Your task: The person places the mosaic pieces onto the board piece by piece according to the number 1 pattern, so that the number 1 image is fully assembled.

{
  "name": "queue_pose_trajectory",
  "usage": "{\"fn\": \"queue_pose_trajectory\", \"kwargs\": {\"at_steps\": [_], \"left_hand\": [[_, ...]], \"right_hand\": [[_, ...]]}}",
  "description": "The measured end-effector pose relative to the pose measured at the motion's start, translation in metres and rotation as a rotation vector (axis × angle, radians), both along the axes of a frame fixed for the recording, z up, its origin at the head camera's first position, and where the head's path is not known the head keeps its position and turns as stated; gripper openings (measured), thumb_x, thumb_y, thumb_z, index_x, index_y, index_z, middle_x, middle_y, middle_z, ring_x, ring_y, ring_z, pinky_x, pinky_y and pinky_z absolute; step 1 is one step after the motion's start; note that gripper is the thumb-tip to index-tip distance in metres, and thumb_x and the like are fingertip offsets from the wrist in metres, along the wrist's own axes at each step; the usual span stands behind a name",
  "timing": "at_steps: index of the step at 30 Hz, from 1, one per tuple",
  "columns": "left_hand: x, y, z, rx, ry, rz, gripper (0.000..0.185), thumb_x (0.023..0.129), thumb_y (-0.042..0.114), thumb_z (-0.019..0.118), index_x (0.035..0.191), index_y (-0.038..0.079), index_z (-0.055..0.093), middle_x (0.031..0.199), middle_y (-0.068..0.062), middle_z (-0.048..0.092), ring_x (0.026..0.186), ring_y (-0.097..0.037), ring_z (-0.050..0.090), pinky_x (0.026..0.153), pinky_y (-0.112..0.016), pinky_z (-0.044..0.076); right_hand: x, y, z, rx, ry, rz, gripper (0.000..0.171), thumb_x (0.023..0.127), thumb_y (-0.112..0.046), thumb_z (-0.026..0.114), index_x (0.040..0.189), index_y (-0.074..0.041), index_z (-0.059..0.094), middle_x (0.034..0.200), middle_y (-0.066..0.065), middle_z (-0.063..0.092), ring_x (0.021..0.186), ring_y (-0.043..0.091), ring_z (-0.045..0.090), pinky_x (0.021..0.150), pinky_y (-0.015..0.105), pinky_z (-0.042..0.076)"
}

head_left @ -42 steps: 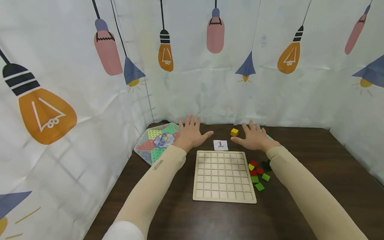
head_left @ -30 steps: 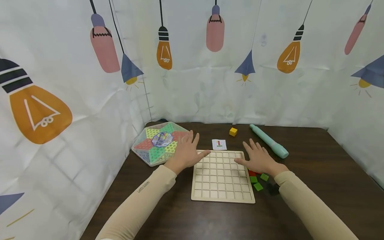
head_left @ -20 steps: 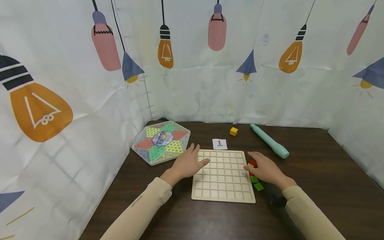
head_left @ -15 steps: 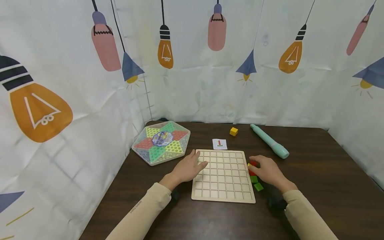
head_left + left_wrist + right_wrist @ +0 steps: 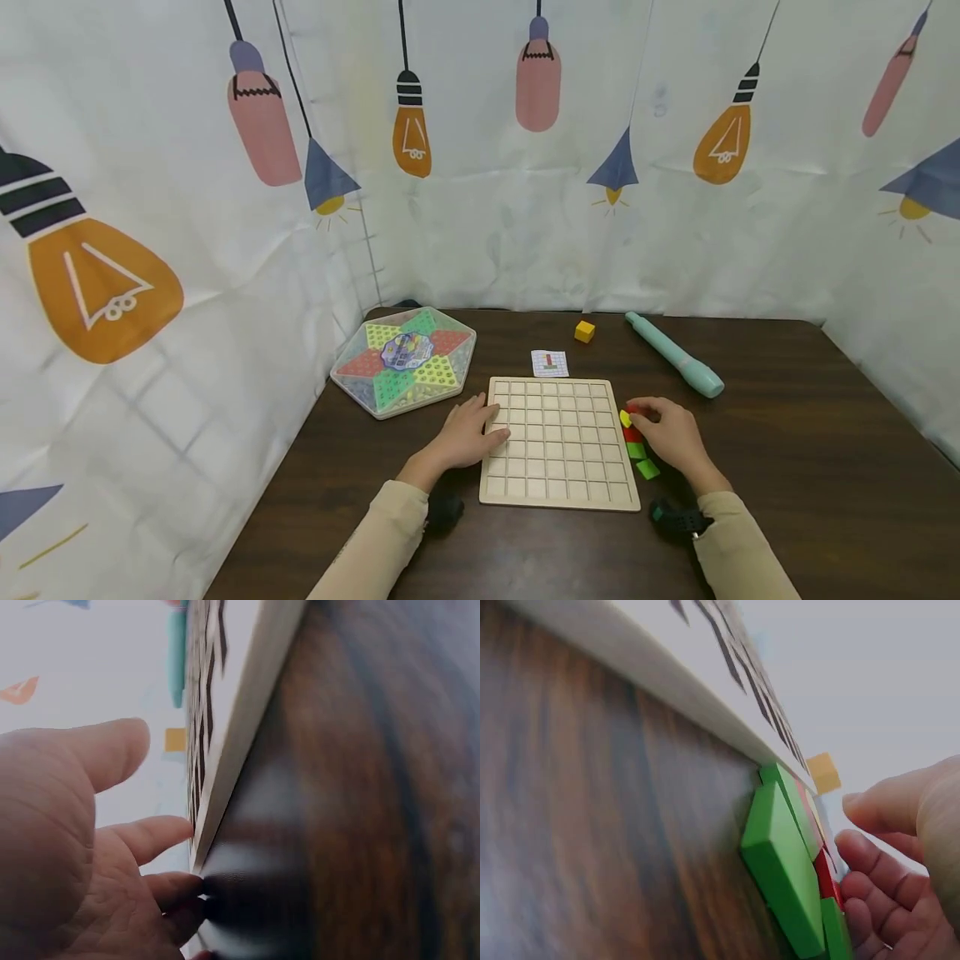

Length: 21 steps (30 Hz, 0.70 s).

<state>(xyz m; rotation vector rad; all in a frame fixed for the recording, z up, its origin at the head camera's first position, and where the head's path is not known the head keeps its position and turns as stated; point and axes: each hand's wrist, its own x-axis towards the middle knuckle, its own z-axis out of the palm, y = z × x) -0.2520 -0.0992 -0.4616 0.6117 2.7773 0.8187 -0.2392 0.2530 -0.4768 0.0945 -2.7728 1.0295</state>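
With the left hand [image 5: 467, 433] resting flat-fingered at the grid board's [image 5: 558, 442] nine o'clock edge, the right hand's [image 5: 670, 433] curled grip over the coloured blocks [image 5: 636, 450] at three o'clock, its hold unclear, risked scattering them across the bench [image 5: 787, 433].

Your dark wood table [image 5: 787, 433] carries the wooden grid board [image 5: 558, 446] at centre, coloured tiles [image 5: 637, 454] touching its 3 o'clock edge, hexagonal game case [image 5: 405, 361] at 10, small card [image 5: 550, 363] at 12, yellow cube [image 5: 585, 332] beyond it, teal pen [image 5: 675, 354] at 2.
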Motion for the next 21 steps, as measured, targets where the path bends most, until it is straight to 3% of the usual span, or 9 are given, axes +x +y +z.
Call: {"fn": "queue_pose_trajectory", "kwargs": {"at_steps": [9,17,21], "left_hand": [[-0.001,-0.014,-0.017,0.146,0.047,-0.031,0.046,0.102,0.025,0.053,0.143,0.003,0.05,0.157,-0.022,0.027,0.147,-0.039,0.018,0.117,-0.06,0.008],[0.0,-0.014,-0.022,0.159,0.095,-0.031,0.04,0.099,0.013,0.056,0.137,0.003,0.055,0.154,-0.021,0.033,0.146,-0.039,0.022,0.117,-0.059,0.011],[-0.004,-0.012,-0.022,0.159,0.107,-0.032,0.039,0.099,0.014,0.057,0.137,0.003,0.056,0.154,-0.021,0.034,0.146,-0.038,0.022,0.117,-0.059,0.011]], "right_hand": [[0.001,-0.004,-0.011,0.003,0.034,-0.018,0.021,0.092,-0.014,0.067,0.112,-0.01,0.073,0.105,0.009,0.065,0.087,0.023,0.058,0.072,0.035,0.049],[0.002,-0.009,-0.013,0.008,0.027,0.011,0.029,0.089,-0.004,0.062,0.117,-0.005,0.071,0.107,0.012,0.061,0.088,0.024,0.056,0.074,0.038,0.049],[0.0,-0.01,-0.01,0.042,0.005,0.022,0.037,0.089,-0.002,0.056,0.124,-0.007,0.069,0.106,0.013,0.056,0.084,0.024,0.051,0.067,0.034,0.043]]}}
